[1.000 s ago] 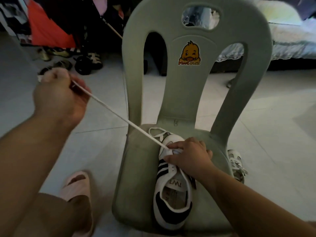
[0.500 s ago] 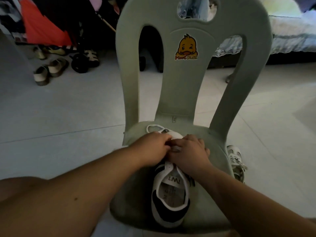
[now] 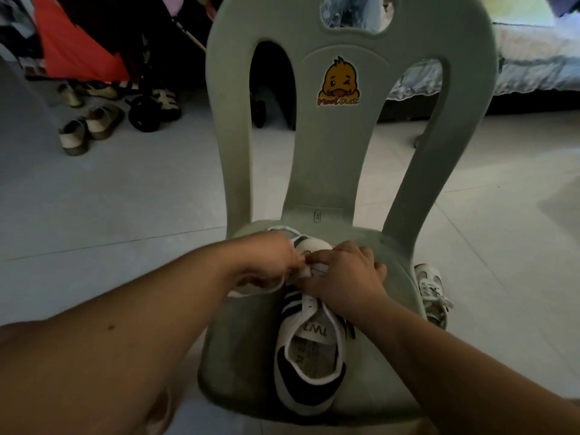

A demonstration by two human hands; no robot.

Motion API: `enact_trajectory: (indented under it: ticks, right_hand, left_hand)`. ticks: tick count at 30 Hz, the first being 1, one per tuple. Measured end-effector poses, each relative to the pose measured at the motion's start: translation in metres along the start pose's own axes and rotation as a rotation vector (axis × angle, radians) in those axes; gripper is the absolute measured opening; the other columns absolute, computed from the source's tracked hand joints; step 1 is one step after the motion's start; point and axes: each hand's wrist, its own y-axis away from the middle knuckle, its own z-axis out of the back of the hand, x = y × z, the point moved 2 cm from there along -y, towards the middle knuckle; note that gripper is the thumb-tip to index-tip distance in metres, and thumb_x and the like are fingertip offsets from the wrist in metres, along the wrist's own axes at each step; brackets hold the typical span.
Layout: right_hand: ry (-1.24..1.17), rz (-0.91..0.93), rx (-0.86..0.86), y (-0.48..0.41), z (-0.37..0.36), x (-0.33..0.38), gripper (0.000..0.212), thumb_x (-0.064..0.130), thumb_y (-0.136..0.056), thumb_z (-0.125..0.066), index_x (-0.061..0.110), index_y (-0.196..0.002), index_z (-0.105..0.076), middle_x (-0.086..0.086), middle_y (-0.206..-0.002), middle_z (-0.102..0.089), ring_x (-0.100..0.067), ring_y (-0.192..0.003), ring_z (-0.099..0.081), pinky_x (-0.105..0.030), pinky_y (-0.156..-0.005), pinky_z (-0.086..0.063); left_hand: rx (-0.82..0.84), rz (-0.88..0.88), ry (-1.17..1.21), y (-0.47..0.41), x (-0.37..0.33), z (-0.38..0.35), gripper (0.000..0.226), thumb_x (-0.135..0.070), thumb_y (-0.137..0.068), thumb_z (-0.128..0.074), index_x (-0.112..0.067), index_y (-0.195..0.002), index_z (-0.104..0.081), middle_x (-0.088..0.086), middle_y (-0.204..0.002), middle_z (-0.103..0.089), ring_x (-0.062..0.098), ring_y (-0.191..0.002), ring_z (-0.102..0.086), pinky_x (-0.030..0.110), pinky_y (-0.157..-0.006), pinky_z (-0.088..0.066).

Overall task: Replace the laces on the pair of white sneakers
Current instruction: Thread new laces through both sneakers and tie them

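A white sneaker (image 3: 309, 356) with dark stripes and a dark heel lies on the seat of a pale green plastic chair (image 3: 251, 356), its toe toward the chair back. My left hand (image 3: 270, 262) pinches the white lace (image 3: 251, 291) at the front eyelets; a loop of it trails under my wrist. My right hand (image 3: 348, 277) lies over the shoe's tongue area, its fingertips meeting the left hand at the lace. The eyelets under my fingers are hidden. The second white sneaker (image 3: 431, 293) stands on the floor to the right of the chair, laced.
The chair back with a duck sticker (image 3: 339, 81) rises right behind the shoe. Several shoes (image 3: 91, 127) and a stroller wheel (image 3: 144, 113) lie on the tiled floor at the far left. A bed edge (image 3: 533, 73) runs along the back right.
One second ago my left hand held the lace pulled taut up and to the left. It has since come down to the shoe and now meets my right hand there.
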Motion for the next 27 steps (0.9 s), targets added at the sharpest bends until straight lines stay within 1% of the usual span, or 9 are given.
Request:
enact_trajectory:
  ticks: [2,4,7,10,12,15,20,24,27]
  right_hand:
    - [0.025,0.011,0.003,0.0,0.002,0.001,0.048,0.067,-0.075,-0.058,0.053,-0.121,-0.055,0.003,-0.122,-0.045,-0.025,-0.123,-0.033,-0.05,-0.102,-0.024]
    - [0.033,0.012,0.019,0.0,0.003,0.001,0.047,0.065,-0.075,-0.06,0.053,-0.12,-0.055,0.003,-0.123,-0.045,-0.025,-0.123,-0.033,-0.051,-0.103,-0.023]
    - [0.015,0.0,0.032,0.0,0.003,0.001,0.045,0.063,-0.074,-0.062,0.053,-0.118,-0.056,0.003,-0.125,-0.045,-0.025,-0.124,-0.033,-0.052,-0.105,-0.023]
    - [0.011,0.003,0.023,0.001,0.003,0.002,0.044,0.063,-0.074,-0.063,0.054,-0.116,-0.057,0.004,-0.127,-0.044,-0.025,-0.125,-0.032,-0.052,-0.106,-0.022]
    - [0.009,0.0,0.022,0.001,0.002,0.002,0.044,0.063,-0.073,-0.064,0.053,-0.116,-0.057,0.004,-0.129,-0.044,-0.025,-0.127,-0.031,-0.052,-0.107,-0.021]
    - [-0.004,-0.001,0.026,0.002,0.001,0.002,0.046,0.063,-0.073,-0.064,0.053,-0.118,-0.057,0.004,-0.131,-0.043,-0.024,-0.128,-0.029,-0.052,-0.108,-0.019]
    - [-0.025,0.007,0.035,-0.002,0.0,-0.002,0.052,0.066,-0.072,-0.062,0.049,-0.121,-0.055,0.004,-0.13,-0.045,-0.024,-0.127,-0.035,-0.05,-0.107,-0.025]
    - [-0.154,0.057,0.052,-0.006,0.003,-0.015,0.048,0.058,-0.077,-0.065,0.035,-0.117,-0.054,0.007,-0.112,-0.052,-0.014,-0.104,-0.053,-0.032,-0.085,-0.048]
    - [-0.128,0.101,0.087,-0.004,0.008,-0.019,0.04,0.054,-0.082,-0.064,0.03,-0.112,-0.053,0.01,-0.1,-0.049,-0.006,-0.085,-0.051,-0.015,-0.06,-0.036]
  left_hand:
    - [0.041,0.086,0.54,0.013,0.001,0.011,0.022,-0.023,-0.1,-0.044,-0.011,-0.089,-0.059,0.001,-0.063,-0.045,0.009,-0.049,-0.04,0.02,-0.047,-0.031]
    - [0.034,0.105,0.88,0.026,0.009,0.026,0.021,-0.018,-0.1,-0.042,-0.012,-0.083,-0.053,-0.002,-0.059,-0.044,0.004,-0.044,-0.037,0.014,-0.042,-0.03]
    - [-0.015,0.036,1.187,0.046,0.027,0.058,0.022,-0.018,-0.096,-0.044,-0.017,-0.075,-0.048,-0.007,-0.054,-0.042,0.001,-0.042,-0.035,0.011,-0.036,-0.028]
    - [-0.084,-0.03,1.376,0.065,0.054,0.089,0.017,-0.026,-0.072,-0.063,-0.02,-0.064,-0.05,-0.009,-0.055,-0.04,0.0,-0.041,-0.036,0.01,-0.034,-0.029]
    - [-0.22,0.006,1.281,0.072,0.068,0.096,0.016,-0.023,-0.08,-0.06,-0.02,-0.068,-0.051,-0.007,-0.058,-0.041,0.001,-0.042,-0.036,0.012,-0.034,-0.03]
    - [-0.38,0.094,0.758,0.066,0.076,0.083,0.024,-0.014,-0.096,-0.047,-0.015,-0.073,-0.054,0.0,-0.062,-0.047,0.01,-0.051,-0.039,0.019,-0.041,-0.031]
    - [-0.235,0.051,-0.142,0.038,0.057,0.035,0.015,-0.034,-0.09,-0.06,-0.021,-0.094,-0.065,0.001,-0.095,-0.066,0.014,-0.084,-0.059,0.028,-0.069,-0.047]
    - [-0.273,-0.08,-0.231,0.013,0.032,0.007,0.052,-0.044,-0.087,-0.061,-0.023,-0.133,-0.05,-0.001,-0.132,-0.055,0.015,-0.116,-0.053,0.029,-0.093,-0.042]
    - [-0.199,-0.175,-0.221,-0.002,0.015,-0.011,0.049,-0.044,-0.089,-0.059,-0.023,-0.133,-0.049,-0.001,-0.128,-0.057,0.016,-0.111,-0.055,0.031,-0.092,-0.045]
